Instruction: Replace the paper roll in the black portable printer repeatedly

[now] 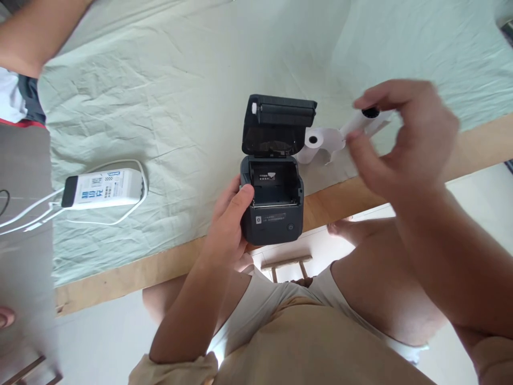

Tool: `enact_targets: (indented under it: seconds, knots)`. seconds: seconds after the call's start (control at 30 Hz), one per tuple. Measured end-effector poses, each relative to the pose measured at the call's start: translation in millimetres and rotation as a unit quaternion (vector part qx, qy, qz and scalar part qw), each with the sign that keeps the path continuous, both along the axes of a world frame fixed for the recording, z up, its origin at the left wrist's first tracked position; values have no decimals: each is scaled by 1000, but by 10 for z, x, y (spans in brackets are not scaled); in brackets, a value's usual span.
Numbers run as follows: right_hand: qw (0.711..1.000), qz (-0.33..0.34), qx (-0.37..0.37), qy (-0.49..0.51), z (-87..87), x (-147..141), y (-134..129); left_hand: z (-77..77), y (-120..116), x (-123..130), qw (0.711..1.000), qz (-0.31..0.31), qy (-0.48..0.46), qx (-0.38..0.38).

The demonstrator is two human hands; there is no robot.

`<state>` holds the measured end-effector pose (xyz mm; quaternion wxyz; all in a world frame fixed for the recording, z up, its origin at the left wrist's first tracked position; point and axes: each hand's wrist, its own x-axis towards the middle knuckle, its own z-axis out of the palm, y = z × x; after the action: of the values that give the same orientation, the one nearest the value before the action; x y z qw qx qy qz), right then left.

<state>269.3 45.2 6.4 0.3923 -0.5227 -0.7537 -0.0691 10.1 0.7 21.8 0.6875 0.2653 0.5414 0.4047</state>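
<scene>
My left hand [230, 222] grips a dark grey label printer [272, 227] by its left side, the thumb on the rim of the paper bay. The printer's lid [276, 125] stands raised, and the bay [274, 184] has no roll in it. My right hand [409, 133], blurred by motion, has its thumb and fingers spread about a white paper roll [355, 124] with a black core. Whether they touch it is unclear. Beside the printer stands a second white paper roll [306, 153], with a loose strip of paper [332, 141] to its right.
A white power strip [106, 190] with white cables lies at left on the pale green cloth [180, 96]. The table's wooden edge [132, 278] runs along my side. Another person's arm [40, 32] reaches in at upper left. A wooden stool [286, 263] shows below.
</scene>
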Motion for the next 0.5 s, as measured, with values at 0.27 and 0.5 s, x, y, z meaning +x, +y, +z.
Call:
enact_targets:
  seconds: [0.27, 0.5]
  knots:
    - [982, 37, -186, 12, -319, -251, 170, -74, -7, -41, 999, 3, -29, 46]
    - [956, 67, -201, 202, -181, -170, 54, -100, -8, -76, 999, -10, -34, 39]
